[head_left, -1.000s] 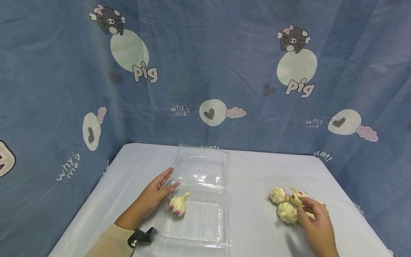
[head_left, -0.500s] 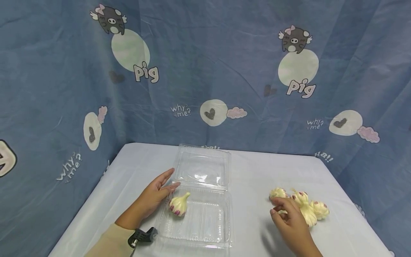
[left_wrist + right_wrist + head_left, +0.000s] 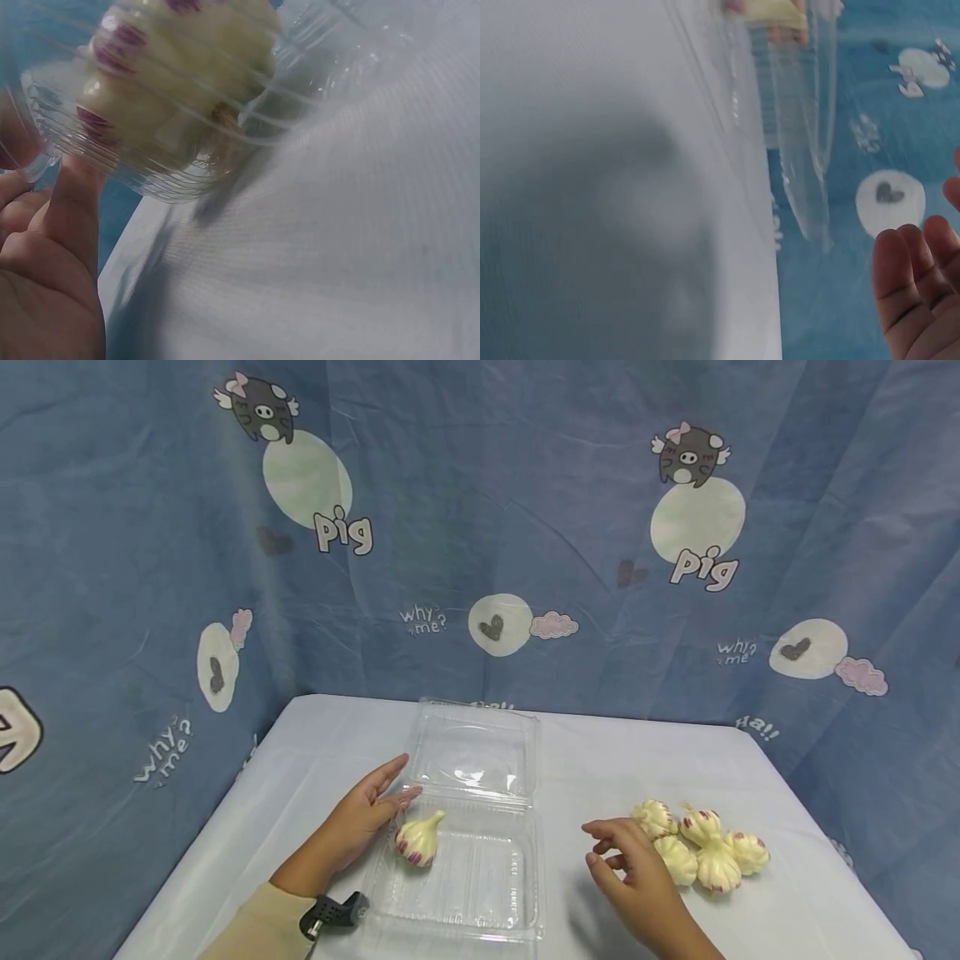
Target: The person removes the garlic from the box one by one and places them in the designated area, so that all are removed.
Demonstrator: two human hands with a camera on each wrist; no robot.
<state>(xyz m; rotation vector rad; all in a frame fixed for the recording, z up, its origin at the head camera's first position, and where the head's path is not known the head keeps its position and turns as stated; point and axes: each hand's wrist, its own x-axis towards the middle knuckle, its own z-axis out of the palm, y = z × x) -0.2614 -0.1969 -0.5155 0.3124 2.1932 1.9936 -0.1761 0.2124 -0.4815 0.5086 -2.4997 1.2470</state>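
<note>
A clear plastic clamshell box [image 3: 480, 893] lies with its lid [image 3: 468, 752] folded back. One garlic bulb [image 3: 417, 838], cream with purple streaks, sits inside at the left wall. My left hand [image 3: 360, 814] holds the box's left rim near the hinge, thumb over the edge and fingers outside; the left wrist view shows the bulb [image 3: 180, 75] through the ribbed wall. My right hand [image 3: 633, 877] is in front of the table's right part, between the box and a group of garlic bulbs [image 3: 718, 864]. Its fingers [image 3: 896, 277] are loosely bent around nothing.
The garlic group on the right holds several bulbs lying close together, one partly behind my right hand. A white cloth covers the table [image 3: 592, 760]. Behind it hangs a blue printed curtain [image 3: 420, 527]. A dark strap [image 3: 330, 914] circles my left wrist.
My right hand has moved left, away from the garlic group and toward the box, with nothing in it. The bulbs behind it have come into view. My left hand stays at the rim.
</note>
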